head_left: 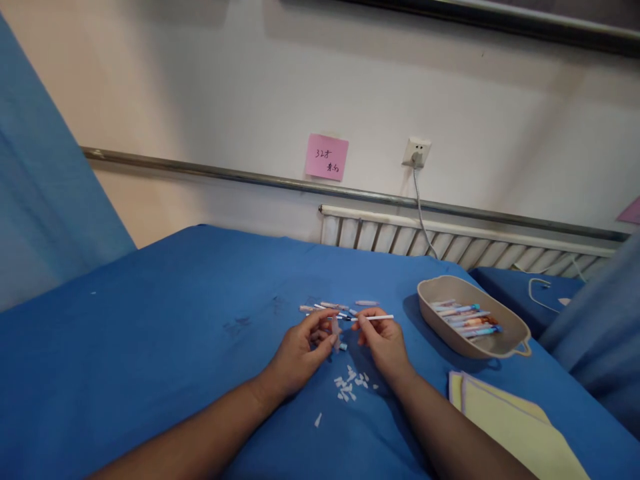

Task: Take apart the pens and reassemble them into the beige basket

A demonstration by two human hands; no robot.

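Note:
My left hand pinches a pale translucent pen barrel, held nearly upright. In the fingers of my right hand is a thin white pen refill, lying almost level, with its dark tip pointing toward the left hand. Behind the fingers, several pen parts lie on the blue cover, among them a pinkish barrel and a lilac one. A small light-blue piece shows just under the left fingertips. Several little white tapered pieces are scattered nearer to me.
To the right stands a beige basket holding several pens. Yellow cloths or sheets lie in front of it. A radiator, a metal rail and a plugged-in cable line the wall. Blue curtains hang at the sides.

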